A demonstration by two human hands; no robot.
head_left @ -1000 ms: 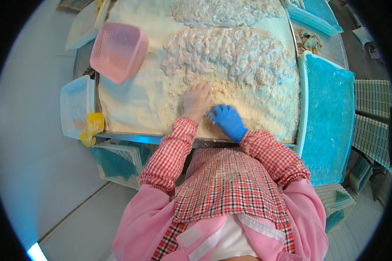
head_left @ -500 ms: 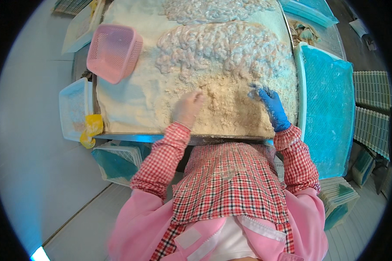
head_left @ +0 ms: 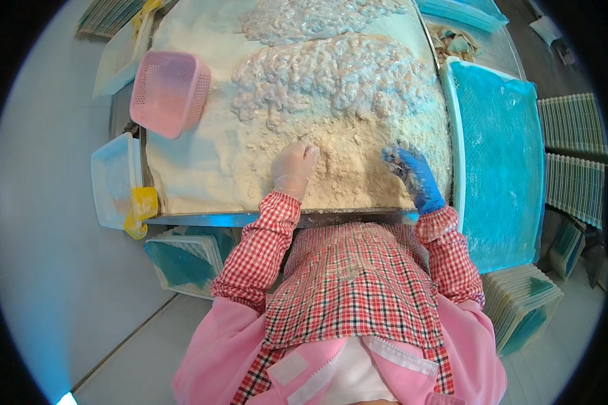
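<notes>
My left hand (head_left: 293,169), in a thin clear glove, is over the near part of a bed of pale breading crumbs (head_left: 348,165). Its fingers are curled together, and whatever they pinch is hidden. To the right, my right hand (head_left: 415,177) wears a blue glove whose fingertips are caked with crumbs. Those fingers are bent inward, and I cannot make out what lies between them. Just beyond both hands stretches a heap of glossy, pale pinkish raw meat strips (head_left: 338,74). A second such heap (head_left: 311,20) lies farther back.
A pink perforated basket (head_left: 162,94) stands on the pale cloth at left. Beyond that edge are a white tray (head_left: 115,179) and a yellow glove or cloth (head_left: 142,206). Along the right edge runs a tray with a teal mesh (head_left: 500,162). Stacked trays (head_left: 523,304) stand below right.
My right hand has come slightly lower and its fingers have curled in more. My left hand has curled closer at nearly the same spot. The whole view has shifted a little.
</notes>
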